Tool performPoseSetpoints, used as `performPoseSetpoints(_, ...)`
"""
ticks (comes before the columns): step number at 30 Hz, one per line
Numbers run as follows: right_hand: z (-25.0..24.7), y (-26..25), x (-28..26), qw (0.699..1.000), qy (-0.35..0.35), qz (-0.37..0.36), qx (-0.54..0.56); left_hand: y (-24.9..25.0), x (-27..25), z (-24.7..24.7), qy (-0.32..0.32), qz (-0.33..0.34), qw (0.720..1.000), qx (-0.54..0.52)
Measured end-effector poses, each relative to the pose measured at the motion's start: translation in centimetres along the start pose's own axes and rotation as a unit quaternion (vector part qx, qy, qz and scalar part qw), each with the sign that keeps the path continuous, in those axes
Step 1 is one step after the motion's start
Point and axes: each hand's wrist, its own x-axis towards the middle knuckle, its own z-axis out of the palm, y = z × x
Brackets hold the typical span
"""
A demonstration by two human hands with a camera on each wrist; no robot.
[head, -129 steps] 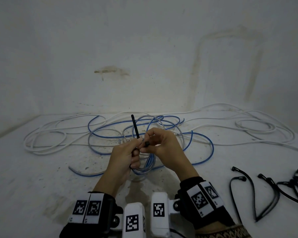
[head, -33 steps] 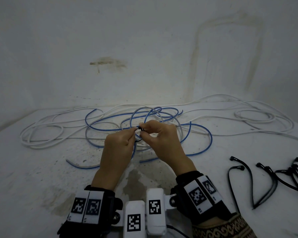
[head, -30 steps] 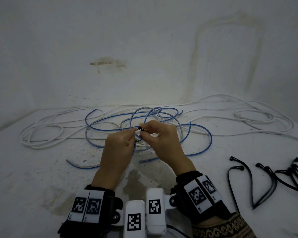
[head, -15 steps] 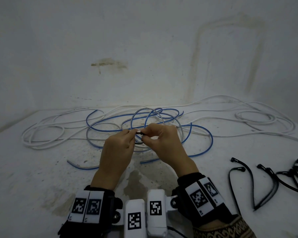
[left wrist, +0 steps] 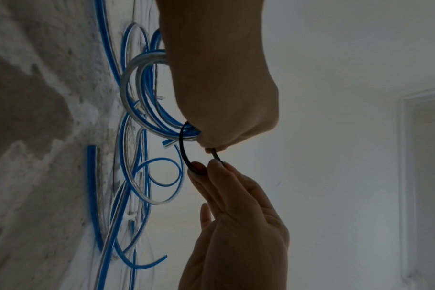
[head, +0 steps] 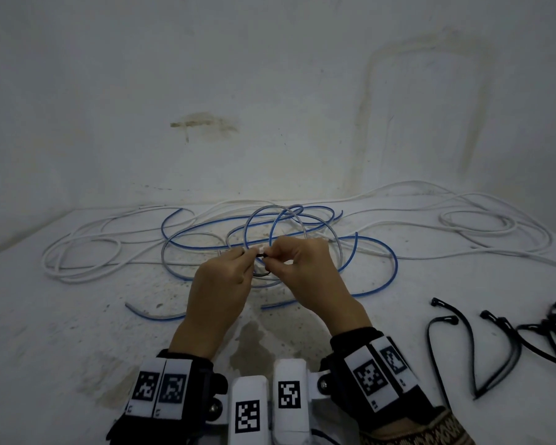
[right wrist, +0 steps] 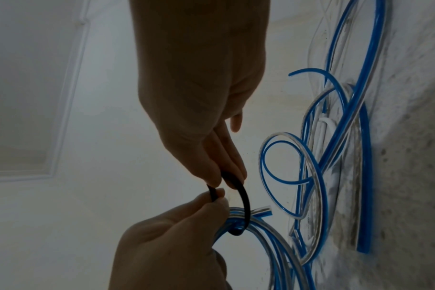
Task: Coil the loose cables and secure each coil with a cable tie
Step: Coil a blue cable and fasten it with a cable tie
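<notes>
A black cable tie [head: 264,273] loops around a gathered bundle of blue and clear cable [head: 379,248] above the white floor. My left hand [head: 249,252] pinches one end of the tie and my right hand [head: 268,256] pinches the other, fingertips almost touching. In the left wrist view the cable tie [left wrist: 184,149] curves from the bundle [left wrist: 147,109] under my right hand [left wrist: 212,150] to my left hand [left wrist: 209,166]. The right wrist view shows the cable tie [right wrist: 245,200] wrapped round the bundle [right wrist: 261,235], which my right hand [right wrist: 215,195] also grips, with my left hand [right wrist: 220,181] above.
Loose white cables lie at the left [head: 77,252] and at the back right [head: 479,220]. Several spare black cable ties [head: 463,348] lie on the floor at the right. A white wall [head: 270,91] rises just behind the cables.
Four seconds ago the tie's tail stood upright in my left hand; now it is bent round the bundle with both ends brought together. Over the last second the hands barely moved.
</notes>
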Motion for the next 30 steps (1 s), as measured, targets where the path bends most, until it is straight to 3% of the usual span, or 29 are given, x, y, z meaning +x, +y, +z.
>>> performPoseSetpoints(10,0.0,-0.3,0.0,1.0,0.02,-0.013,-0.005,0.4,0.2,-0.1,0.0,-0.002,1.0,0.006)
performPoseSetpoints(19,0.3,-0.1,0.0,1.0,-0.004,-0.013,-0.014,1.1,0.3,-0.6,-0.019,0.027,0.999,0.004)
performPoseSetpoints(23,-0.1,-0.6,-0.1,1.0,-0.005,0.001,0.018,1.2,0.4,-0.8,0.008,0.022,0.998,-0.055)
performPoseSetpoints(30,-0.6,-1.1,0.0,0.999,-0.009,0.026,0.044,2.1,0.5,-1.0,0.101,-0.065,0.977,-0.177)
